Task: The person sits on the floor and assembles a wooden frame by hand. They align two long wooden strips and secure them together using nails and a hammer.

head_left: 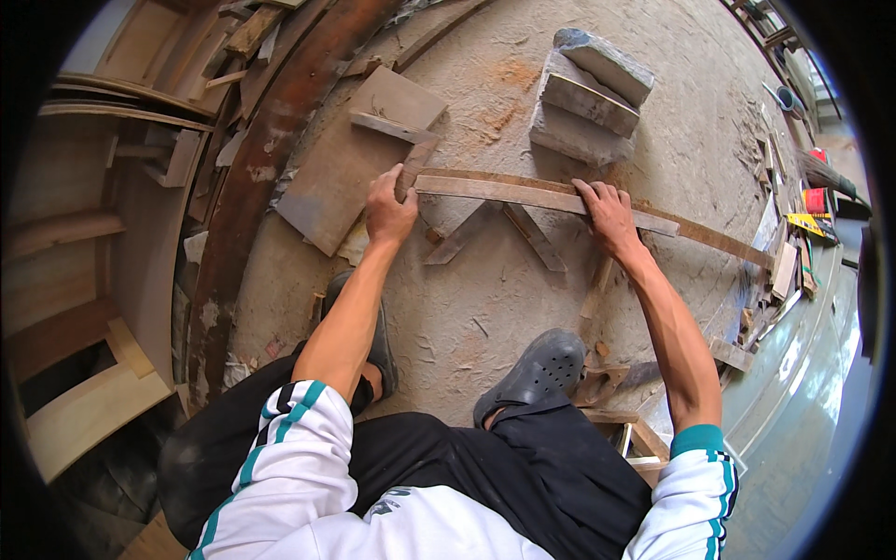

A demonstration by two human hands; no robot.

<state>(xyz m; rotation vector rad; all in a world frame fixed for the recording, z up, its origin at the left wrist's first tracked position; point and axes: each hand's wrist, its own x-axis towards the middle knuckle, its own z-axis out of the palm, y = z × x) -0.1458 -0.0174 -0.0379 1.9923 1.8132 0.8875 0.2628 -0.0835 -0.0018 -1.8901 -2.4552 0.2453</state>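
- The left hand (pixel 389 207) is sitting in the upper middle of the frame, its fingers curling closed around the left end of a long, thin, pale wooden strip (pixel 523 195).
- The right hand (pixel 609 217) is lying right of centre, fingers spread flat and pressing down on the same strip further along; it is not wrapping around it.
- The strip is running across the middle of the frame, from the left hand toward the right edge, and is lying on top of a longer, darker curved wooden batten (pixel 719 239) that is continuing toward the right.
- Two short brown wooden slats (pixel 537 238) are lying crossed on the dusty concrete floor (pixel 467 317) just below the strip, between the two hands.
- A flat brown rectangular board (pixel 341 173) is lying at the upper left of the left hand, with a narrow strip of wood resting across its upper end.
- A stack of grey stone blocks (pixel 588 98) is standing at the upper centre, above the strip and apart from it.
- Two dark perforated clogs (pixel 541 369) are showing at the lower centre, on the person's feet.
- A red cylindrical container (pixel 815 200) is standing at the far right edge; its contents are not showing.
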